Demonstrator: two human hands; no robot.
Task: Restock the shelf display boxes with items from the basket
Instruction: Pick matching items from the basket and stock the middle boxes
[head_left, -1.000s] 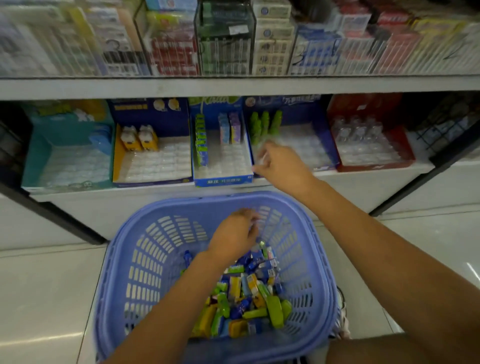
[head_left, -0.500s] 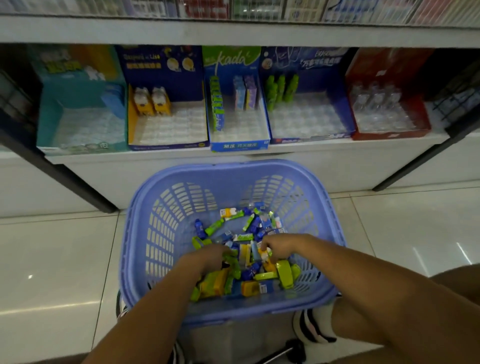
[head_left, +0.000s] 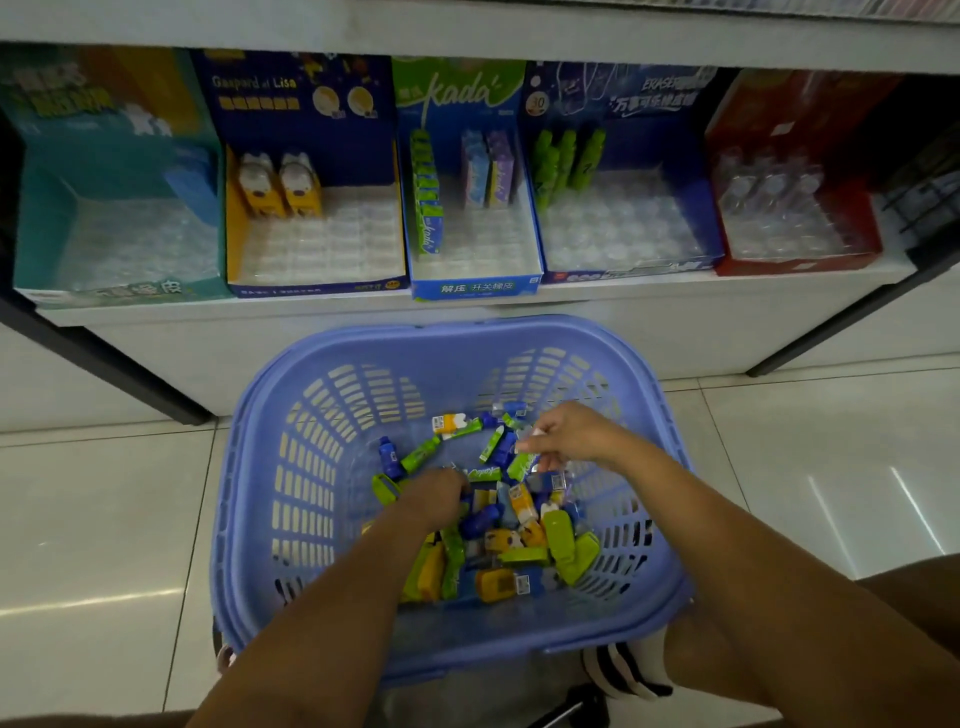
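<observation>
- The lilac basket (head_left: 311, 467) stands on the floor (head_left: 104, 519) just in front of the shelf (head_left: 311, 312). The items (head_left: 519, 551) to restock, green, yellow and blue packets, lie heaped in its bottom.
- Five display boxes line the shelf. The teal box (head_left: 47, 218) shows only its clear tray.
- The navy box (head_left: 311, 130) holds two yellow-and-white pieces (head_left: 278, 184) at the back.
- The kada box (head_left: 475, 288) holds a row of green packets (head_left: 428, 197) plus a blue and a purple pack (head_left: 488, 171).
- The eraser box (head_left: 623, 104) holds three green bottle shapes (head_left: 569, 156). The red box (head_left: 800, 119) is too blurred for me to read its contents.
- My left hand (head_left: 434, 499) is buried in the heap, fingers curled down; I cannot tell what they hold.
- My right hand (head_left: 566, 436) seems to pinch a green packet (head_left: 522, 465) by its end.
- Half a second ago both hands sat close together in the pile; now the right one is higher, nearer the far wall.
- Legible writing: "Gaspard et Lisa", "kada", "ERASER".
</observation>
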